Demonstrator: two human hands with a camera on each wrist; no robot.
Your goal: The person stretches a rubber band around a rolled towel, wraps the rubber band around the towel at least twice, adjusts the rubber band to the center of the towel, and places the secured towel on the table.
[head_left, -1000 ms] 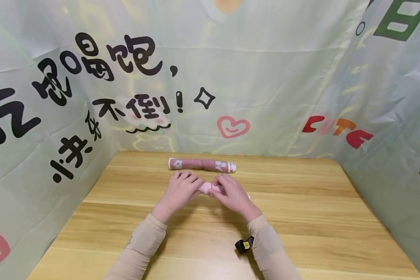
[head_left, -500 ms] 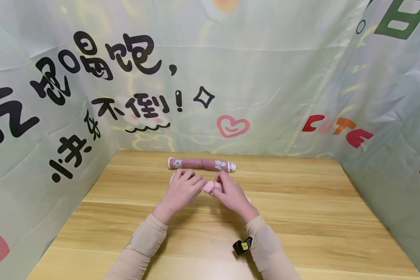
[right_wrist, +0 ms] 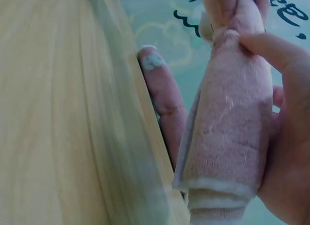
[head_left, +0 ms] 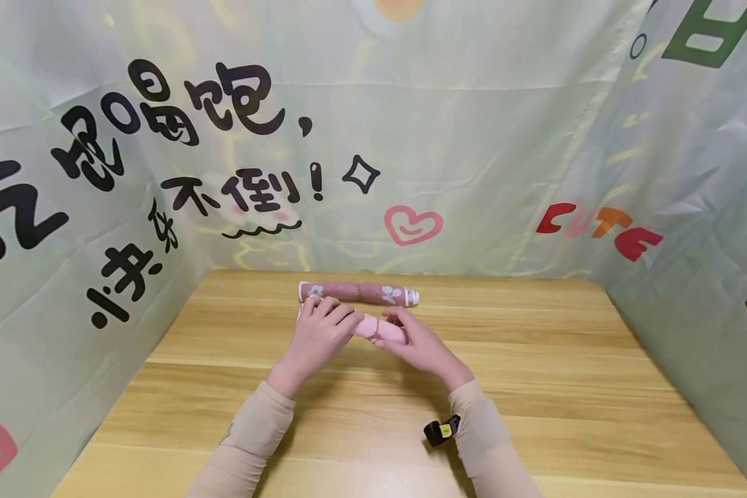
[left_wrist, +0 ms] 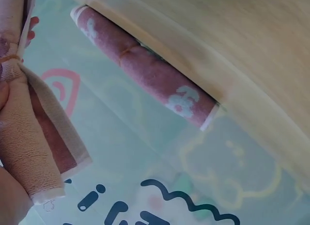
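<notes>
A pale pink rolled towel [head_left: 367, 325] is held in both hands, with a thin tan rubber band [head_left: 376, 328] round its middle. My left hand [head_left: 322, 333] grips the left part from above, fingers bent over the roll. On the other side of the band, my right hand [head_left: 418, 342] holds the right part between thumb and fingers. In the right wrist view the right thumb lies along the towel [right_wrist: 227, 123] close to the narrowed middle. One loose flap of the towel [left_wrist: 58, 128] hangs away from the roll in the left wrist view.
Behind the hands lies a second rolled towel [head_left: 342, 291], darker pink with pale flowers and a band round its middle. The wooden table [head_left: 554, 366] is bordered by printed fabric walls [head_left: 485, 159]. A black strap device [head_left: 440, 431] sits at the right sleeve.
My right fingers have spread and moved slightly right from their pinch at the towel's middle, and the band there now shows plainly. The left hand has shifted a little left. The rear towel stays put.
</notes>
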